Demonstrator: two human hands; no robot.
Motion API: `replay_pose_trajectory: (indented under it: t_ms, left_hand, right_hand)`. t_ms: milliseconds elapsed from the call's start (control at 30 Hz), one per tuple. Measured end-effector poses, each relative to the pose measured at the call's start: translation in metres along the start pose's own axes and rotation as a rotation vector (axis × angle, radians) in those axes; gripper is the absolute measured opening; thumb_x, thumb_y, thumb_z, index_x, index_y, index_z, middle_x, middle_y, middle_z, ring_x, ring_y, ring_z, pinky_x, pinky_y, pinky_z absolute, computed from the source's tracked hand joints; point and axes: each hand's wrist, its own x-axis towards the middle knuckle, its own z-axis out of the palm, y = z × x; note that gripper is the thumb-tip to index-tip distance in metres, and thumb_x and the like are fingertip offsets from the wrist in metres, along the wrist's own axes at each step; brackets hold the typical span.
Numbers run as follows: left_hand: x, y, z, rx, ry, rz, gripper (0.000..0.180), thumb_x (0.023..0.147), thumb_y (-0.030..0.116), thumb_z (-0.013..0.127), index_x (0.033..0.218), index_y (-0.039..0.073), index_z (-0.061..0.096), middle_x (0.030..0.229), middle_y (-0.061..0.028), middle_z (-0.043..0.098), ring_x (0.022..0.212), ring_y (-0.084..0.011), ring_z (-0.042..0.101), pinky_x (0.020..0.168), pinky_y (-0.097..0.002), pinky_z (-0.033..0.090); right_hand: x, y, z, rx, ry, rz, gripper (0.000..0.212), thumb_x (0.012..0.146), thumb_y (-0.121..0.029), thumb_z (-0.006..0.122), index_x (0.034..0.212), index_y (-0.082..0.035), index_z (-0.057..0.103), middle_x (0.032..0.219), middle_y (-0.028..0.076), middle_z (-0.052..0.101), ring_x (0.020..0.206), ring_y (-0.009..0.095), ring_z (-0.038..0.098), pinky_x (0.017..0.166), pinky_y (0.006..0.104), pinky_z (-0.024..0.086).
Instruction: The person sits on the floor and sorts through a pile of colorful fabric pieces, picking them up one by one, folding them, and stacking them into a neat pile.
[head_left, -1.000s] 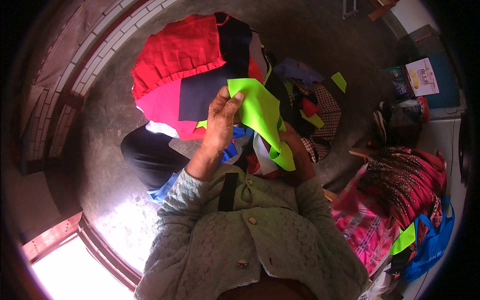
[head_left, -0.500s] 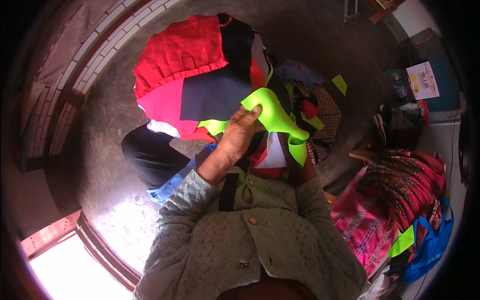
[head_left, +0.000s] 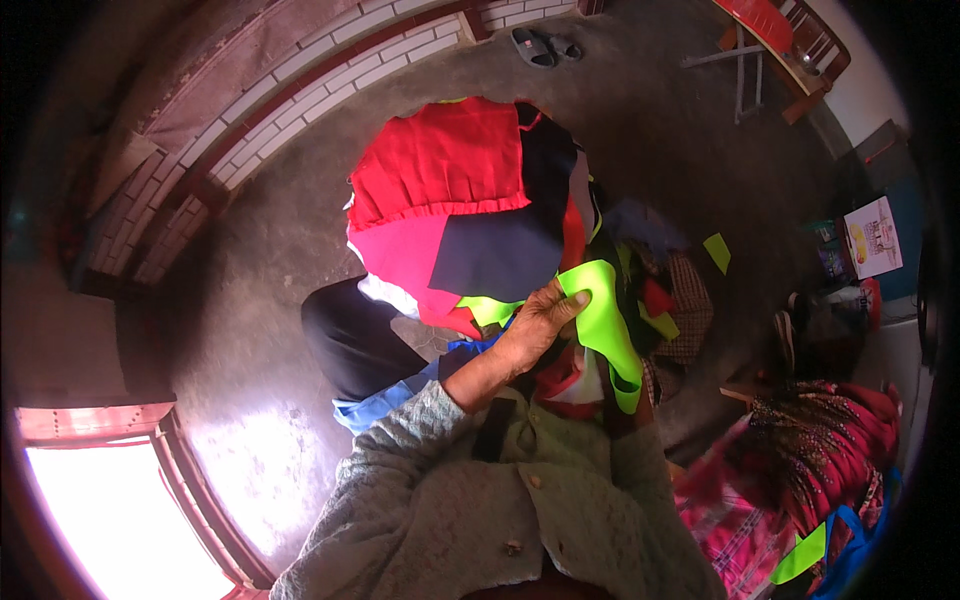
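My left hand (head_left: 530, 328) is closed, its thumb on top, pinching a bright neon-green strip of cloth (head_left: 606, 318) by its upper left part. From there the strip drops to the right and curls at its lower end. My right forearm comes up in a grey-green sleeve (head_left: 645, 470), and the hand itself is hidden in shadow behind the strip. Just beyond my left hand lies a broad pile of cloth pieces: a gathered red piece (head_left: 440, 165), a pink one (head_left: 390, 250) and a dark grey one (head_left: 490, 250). White and red cloth (head_left: 580, 385) sits below the strip.
To the right lie checked cloth (head_left: 685, 320) and a loose green scrap (head_left: 717, 253) on the floor. Pink and dark-red patterned fabric (head_left: 830, 440) is heaped at lower right, near a blue bag (head_left: 855, 545). Grey slippers (head_left: 535, 48) and a red-topped stool (head_left: 757, 25) stand far off.
The view has tilted up, so the scene sits lower and further right, with slippers and a stool now showing. My left hand keeps hold of the green strip, which hangs less bunched.
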Motion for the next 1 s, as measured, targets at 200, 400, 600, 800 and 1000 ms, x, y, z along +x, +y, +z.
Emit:
replay_pose_trajectory:
  t_ms: [200, 400, 600, 800, 1000]
  left_hand:
    - [0.012, 0.031, 0.009, 0.008, 0.067, 0.222, 0.031, 0.094, 0.022, 0.055, 0.121, 0.007, 0.054, 0.099, 0.0018, 0.061, 0.088, -0.0057, 0.053, 0.078, -0.0231, 0.043]
    - [0.038, 0.076, 0.012, 0.12, 0.0, 0.333, 0.033, 0.095, 0.026, 0.053, 0.122, 0.007, 0.051, 0.099, 0.0013, 0.06, 0.085, -0.0061, 0.053, 0.071, -0.0206, 0.042]
    - [0.079, 0.131, 0.021, 0.248, -0.05, 0.374, 0.033, 0.096, 0.021, 0.05, 0.124, 0.004, 0.047, 0.101, -0.0041, 0.06, 0.085, -0.0119, 0.059, 0.065, -0.0248, 0.051]
    - [0.136, 0.186, -0.021, 0.28, 0.072, 0.525, 0.032, 0.095, 0.018, 0.05, 0.123, 0.003, 0.048, 0.111, -0.0112, 0.06, 0.095, -0.0221, 0.062, 0.08, -0.0366, 0.052]
    - [0.166, 0.199, -0.147, 0.76, 0.559, 0.396, 0.024, 0.088, 0.014, 0.054, 0.106, -0.002, 0.055, 0.09, -0.0137, 0.065, 0.084, -0.0255, 0.065, 0.068, -0.0351, 0.055]
  right_hand:
    - [0.011, 0.003, -0.014, 0.019, -0.155, 0.041, 0.049, 0.076, -0.009, 0.065, 0.121, -0.001, 0.047, 0.087, 0.01, 0.056, 0.071, 0.018, 0.055, 0.063, 0.0299, 0.046]
    - [0.012, 0.002, -0.016, 0.036, -0.249, 0.069, 0.049, 0.076, -0.01, 0.065, 0.12, -0.002, 0.047, 0.082, 0.009, 0.055, 0.068, 0.018, 0.054, 0.06, 0.0307, 0.044]
    - [0.009, -0.004, -0.004, -0.034, -0.108, 0.088, 0.042, 0.079, -0.021, 0.07, 0.112, -0.009, 0.046, 0.08, 0.007, 0.053, 0.066, 0.017, 0.052, 0.06, 0.034, 0.044]
    - [0.014, -0.002, -0.019, -0.063, -0.138, 0.09, 0.041, 0.08, -0.02, 0.069, 0.111, -0.008, 0.045, 0.08, 0.008, 0.053, 0.066, 0.017, 0.054, 0.061, 0.0371, 0.047]
    - [0.016, -0.004, -0.01, 0.0, -0.135, 0.121, 0.036, 0.082, -0.017, 0.066, 0.111, -0.009, 0.046, 0.077, 0.009, 0.053, 0.065, 0.019, 0.054, 0.059, 0.0355, 0.046]
